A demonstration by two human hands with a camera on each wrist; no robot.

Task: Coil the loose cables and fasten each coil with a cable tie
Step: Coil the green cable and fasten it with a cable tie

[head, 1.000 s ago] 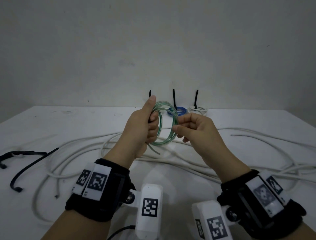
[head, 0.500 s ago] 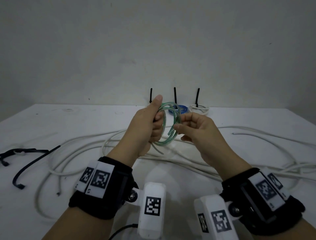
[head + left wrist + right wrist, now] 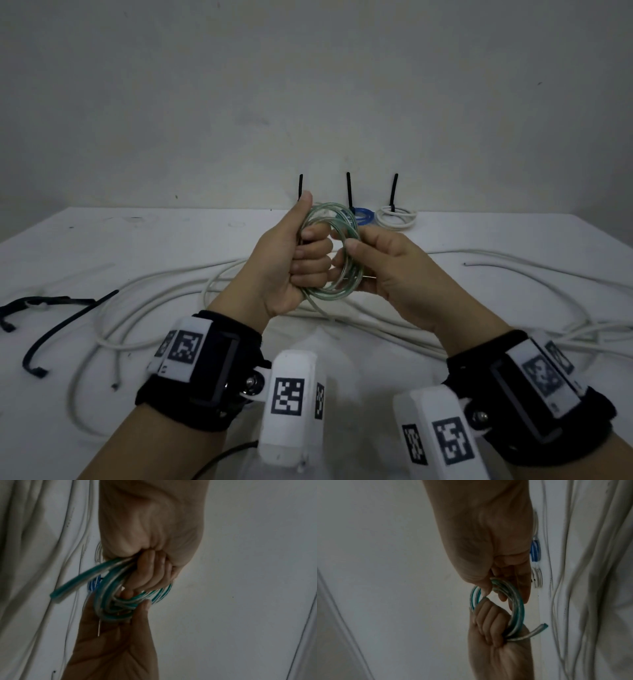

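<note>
Gripping the green coil (image 3: 330, 253) in its fist above the counter (image 3: 102, 246), the left hand (image 3: 291, 260) holds one side while the right hand's (image 3: 387, 270) fingers (image 3: 352, 245) pinch the opposite loops.

Near side of green coil (image 3: 337, 255) hidden inside left hand (image 3: 289, 260)

No readable text

The wrist bands (image 3: 191, 370) and white camera housings (image 3: 289, 407) carry only black-and-white square marker patterns; no words, brands or numbers can be read on them anywhere.
</note>
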